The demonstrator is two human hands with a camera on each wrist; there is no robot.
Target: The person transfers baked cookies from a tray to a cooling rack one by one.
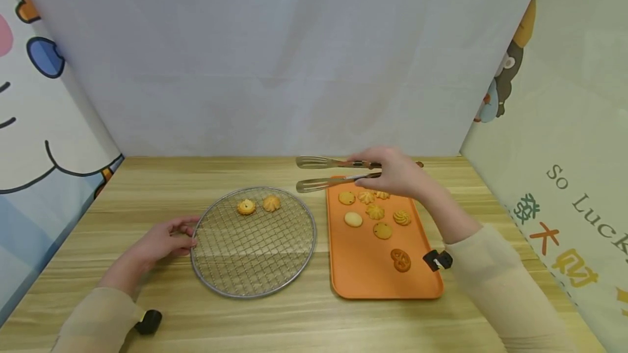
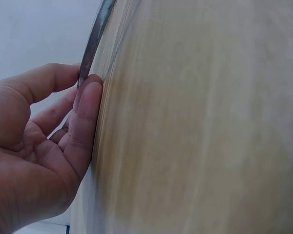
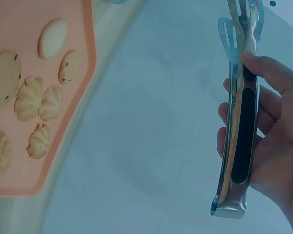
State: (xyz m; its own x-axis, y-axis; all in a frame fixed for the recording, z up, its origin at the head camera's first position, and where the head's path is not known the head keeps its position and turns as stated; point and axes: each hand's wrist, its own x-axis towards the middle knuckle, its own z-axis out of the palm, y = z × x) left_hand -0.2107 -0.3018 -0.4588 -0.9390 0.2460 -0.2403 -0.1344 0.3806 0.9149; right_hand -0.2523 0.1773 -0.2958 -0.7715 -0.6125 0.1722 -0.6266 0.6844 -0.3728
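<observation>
With my left hand (image 1: pixel 159 241) I pinch the left rim of a round wire cooling rack (image 1: pixel 255 257); in the left wrist view its metal edge (image 2: pixel 90 53) sits between thumb and finger. Two cookies lie on the rack's far part: a round one with a dark centre (image 1: pixel 247 207) and a ridged one (image 1: pixel 271 203). My right hand (image 1: pixel 397 174) grips slotted metal tongs (image 3: pixel 244 136) by their black-inlaid handles. The tongs' arms are spread, their tips pointing left with nothing between them, above the far edge of an orange tray (image 1: pixel 363 277).
Several cookies lie on the tray, among them a smooth oval one (image 1: pixel 353 219), a swirled one (image 1: pixel 402 218) and a brown pretzel-shaped one (image 1: pixel 400 260) nearer the front. A pale curtain (image 1: pixel 294 70) hangs behind the wooden table (image 1: pixel 275 326). Printed panels (image 1: pixel 554 178) stand at both sides.
</observation>
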